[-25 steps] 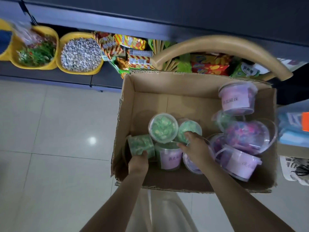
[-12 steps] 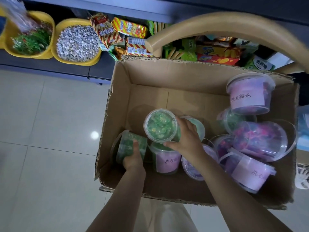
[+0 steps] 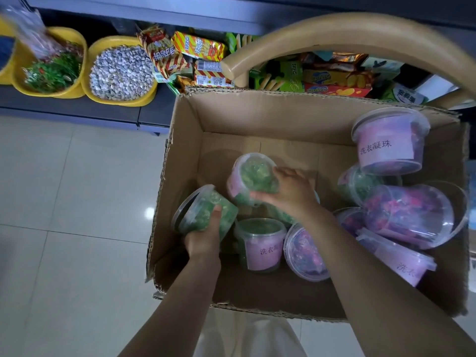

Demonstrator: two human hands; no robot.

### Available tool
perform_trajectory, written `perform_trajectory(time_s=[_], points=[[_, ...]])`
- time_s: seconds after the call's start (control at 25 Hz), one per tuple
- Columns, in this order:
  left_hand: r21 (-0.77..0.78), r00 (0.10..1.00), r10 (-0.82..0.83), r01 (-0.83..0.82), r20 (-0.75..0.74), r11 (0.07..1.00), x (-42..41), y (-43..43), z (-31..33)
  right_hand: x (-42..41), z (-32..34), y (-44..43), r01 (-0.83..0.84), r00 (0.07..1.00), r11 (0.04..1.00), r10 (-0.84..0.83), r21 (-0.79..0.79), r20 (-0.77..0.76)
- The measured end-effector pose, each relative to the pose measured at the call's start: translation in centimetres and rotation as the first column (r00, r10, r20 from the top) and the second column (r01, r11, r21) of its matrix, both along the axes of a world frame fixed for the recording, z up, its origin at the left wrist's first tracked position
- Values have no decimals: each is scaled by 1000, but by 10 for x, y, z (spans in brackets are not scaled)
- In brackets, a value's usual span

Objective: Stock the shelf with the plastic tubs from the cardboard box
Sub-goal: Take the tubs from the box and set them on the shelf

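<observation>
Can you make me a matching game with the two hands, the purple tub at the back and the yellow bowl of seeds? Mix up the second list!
1. left hand
2. right hand
3. back purple tub
4. yellow bowl

A. on the shelf, outside the cardboard box
B. grips the left green tub
C. sits on other tubs, far right corner
D. holds the middle green tub

Pairs: 1-B, 2-D, 3-C, 4-A

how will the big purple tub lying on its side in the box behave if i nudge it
The big purple tub is round and lies on its side, so it would probably roll. Its clear walls look like rigid plastic, likely stiff in a grip. It looks well filled, so probably fairly heavy for its size.
</observation>
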State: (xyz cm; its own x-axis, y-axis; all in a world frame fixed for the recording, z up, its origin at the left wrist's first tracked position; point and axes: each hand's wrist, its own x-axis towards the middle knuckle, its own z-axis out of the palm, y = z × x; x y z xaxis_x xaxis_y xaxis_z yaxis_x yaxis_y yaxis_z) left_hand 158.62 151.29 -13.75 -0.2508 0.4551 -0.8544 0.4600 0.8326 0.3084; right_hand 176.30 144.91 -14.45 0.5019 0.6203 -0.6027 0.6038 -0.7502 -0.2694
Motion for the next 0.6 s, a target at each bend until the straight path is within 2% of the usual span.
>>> perform_trajectory(time_s=[0.12, 0.24, 0.32, 0.4, 0.48, 0.6], points=[[88, 984, -176, 178, -38, 980, 7, 8, 7, 12, -1, 3, 331, 933, 937, -307, 114, -186], [157, 956, -294, 292, -9, 943, 14, 22, 8, 11, -3, 11, 452, 890, 874, -430, 179, -148], [192, 943, -333, 327, 1, 926, 16, 28, 7, 7, -3, 19, 611, 790, 756, -562, 234, -245], [208, 935, -355, 346, 11, 915, 18, 31, 6, 1, -7, 27, 760, 645, 602, -647, 246, -407], [213, 929, -368, 354, 30, 911, 20, 33, 1, -7, -10, 34, 824, 555, 524, -670, 216, -493], [210, 932, -359, 341, 53, 916, 21, 38, -4, -16, -18, 42, 844, 527, 503, -712, 187, -464]])
